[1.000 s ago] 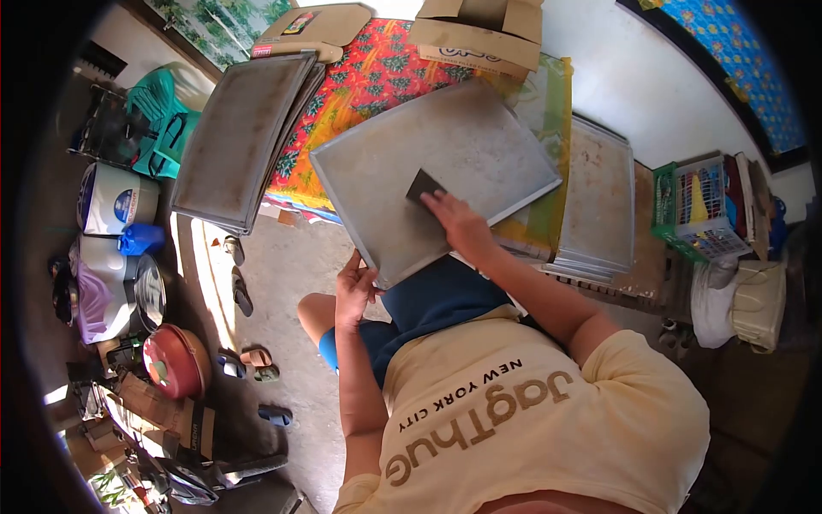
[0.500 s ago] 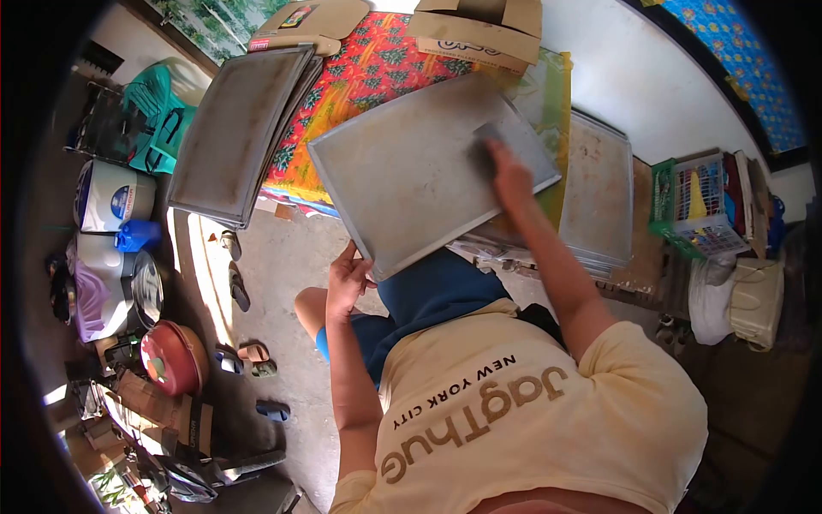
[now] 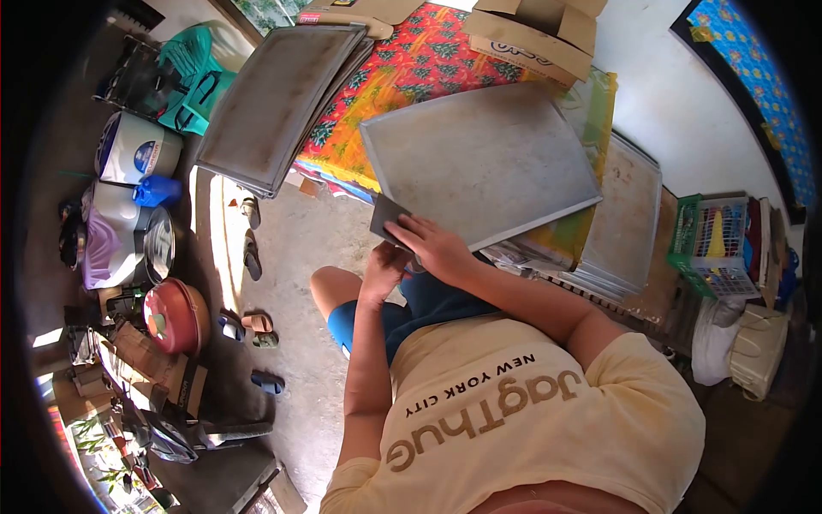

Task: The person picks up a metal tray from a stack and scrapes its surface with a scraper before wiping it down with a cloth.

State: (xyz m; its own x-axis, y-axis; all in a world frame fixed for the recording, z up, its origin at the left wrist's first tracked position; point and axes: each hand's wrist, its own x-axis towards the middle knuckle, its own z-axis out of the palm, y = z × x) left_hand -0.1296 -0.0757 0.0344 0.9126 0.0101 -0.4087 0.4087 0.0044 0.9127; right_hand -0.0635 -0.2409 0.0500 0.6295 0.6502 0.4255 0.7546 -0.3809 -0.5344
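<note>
A large grey metal baking tray (image 3: 488,163) rests tilted, its far part over the covered table and its near-left corner by my lap. My right hand (image 3: 432,248) presses a dark grey flat scouring pad (image 3: 390,218) at that corner, fingers laid over it. Just below, my left hand (image 3: 385,270) is closed at the tray's near-left corner; the pad and my right hand partly hide the grip. Faint brown stains mark the tray's surface.
A pile of browned trays (image 3: 278,103) overhangs the table's left side. More trays (image 3: 621,214) are stacked at the right. An open cardboard box (image 3: 535,43) stands on the patterned tablecloth (image 3: 411,64). Slippers (image 3: 257,322) lie on the floor, near a red basin (image 3: 171,317).
My right hand has brought the pad from the tray's right side across to its near-left corner, beside my left hand. The camera view has shifted slightly.
</note>
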